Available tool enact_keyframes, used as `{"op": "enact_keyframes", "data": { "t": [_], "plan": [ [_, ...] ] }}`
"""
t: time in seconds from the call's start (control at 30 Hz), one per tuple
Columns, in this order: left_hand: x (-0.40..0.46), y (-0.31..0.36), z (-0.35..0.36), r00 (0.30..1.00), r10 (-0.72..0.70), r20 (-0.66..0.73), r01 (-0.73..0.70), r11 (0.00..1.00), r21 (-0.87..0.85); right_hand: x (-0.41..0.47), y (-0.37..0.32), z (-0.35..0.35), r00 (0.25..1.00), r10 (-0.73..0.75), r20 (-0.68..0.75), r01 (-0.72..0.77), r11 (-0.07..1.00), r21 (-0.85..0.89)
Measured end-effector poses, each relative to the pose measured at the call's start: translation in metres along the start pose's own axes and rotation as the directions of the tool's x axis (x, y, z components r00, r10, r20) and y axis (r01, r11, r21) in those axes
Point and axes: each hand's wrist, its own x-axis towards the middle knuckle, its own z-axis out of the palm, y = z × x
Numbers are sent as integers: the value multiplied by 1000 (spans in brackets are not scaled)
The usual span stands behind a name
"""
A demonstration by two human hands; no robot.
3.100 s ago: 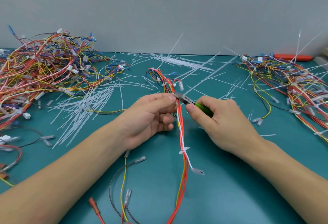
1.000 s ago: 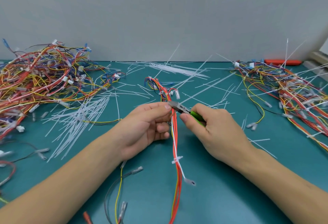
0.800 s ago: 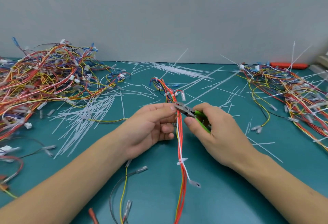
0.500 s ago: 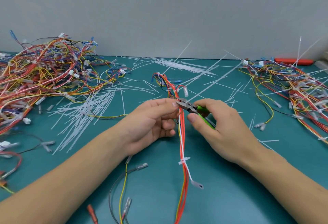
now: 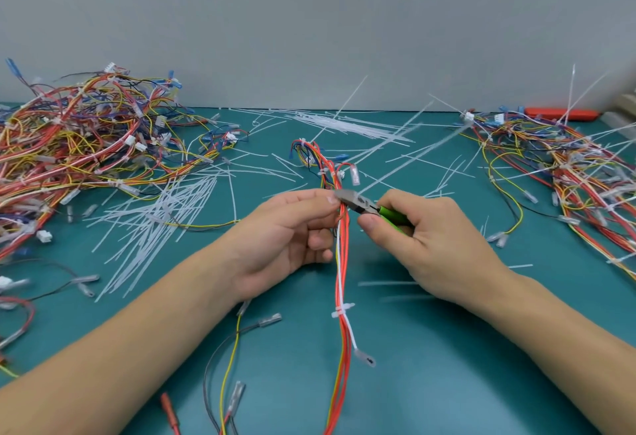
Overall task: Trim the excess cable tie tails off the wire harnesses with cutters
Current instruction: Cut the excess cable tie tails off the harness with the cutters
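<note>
Teal bench mat [image 5: 430,383] fills my view, spreading under everything up to the grey wall [image 5: 309,21]. Biggest on it is the heap of harnesses [image 5: 79,152] at far left, a tangle of red, yellow and blue wire, and a second pile of harnesses [image 5: 568,173] sprawls at far right with long white tie tails sticking up out of it. Between them lie cut tie tails [image 5: 155,221], fanned out left of centre, with more strewn along the back edge. Dead centre runs the harness [image 5: 344,262] I am working on, orange-red wires with a white one, running from a looped end near the back down towards me. My left hand [image 5: 285,238] pinches that bundle between thumb and curled fingers, lifting it just off the mat. My right hand [image 5: 423,238] wraps round the green handles of the cutters [image 5: 364,205], the steel nose touching the bundle right beside my left fingertips; whether the blades have closed I cannot tell. Lower on the same bundle sits a cable tie [image 5: 342,309], its stub sticking out. Far back right lies an orange tool [image 5: 561,113], flat against the wall.
</note>
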Motion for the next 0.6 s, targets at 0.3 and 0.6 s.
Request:
{"op": "enact_keyframes", "data": {
  "t": [0.3,0.6],
  "plan": [
    [-1,2,3,1000,-3,-30,2,1000,-24,-1,-2,9,1000,-5,-16,6,999,50],
    [0,0,1,1000,6,-19,-6,1000,-26,-2,0,7,1000,-11,5,11,997,74]
  ]
}}
